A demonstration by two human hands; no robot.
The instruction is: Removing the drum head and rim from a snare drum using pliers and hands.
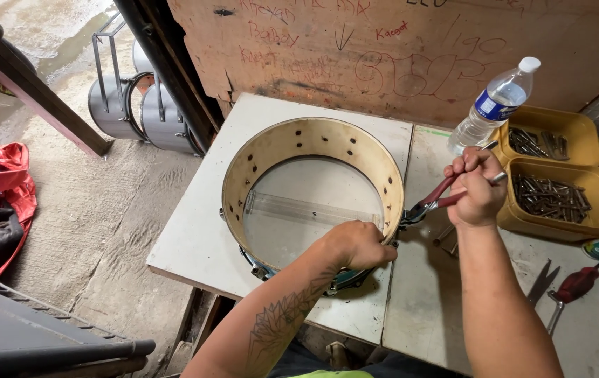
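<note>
Pale wood lines the inside of the drum shell point(313, 143), which lies flat on the white table point(194, 238), open side up. The left hand point(359, 243) closes over the near rim, seemingly pinning the shell so that it cannot turn. The right hand point(478, 187) is clenched round the red handles of the pliers point(431, 201), whose nose meets the shell's outer wall beside the left hand. A clear plastic bottle point(493, 105) stands close behind the right hand. Two yellow trays of metal rods point(559, 175) crowd the right, and a red-handled screwdriver point(571, 288) lies nearer.
</note>
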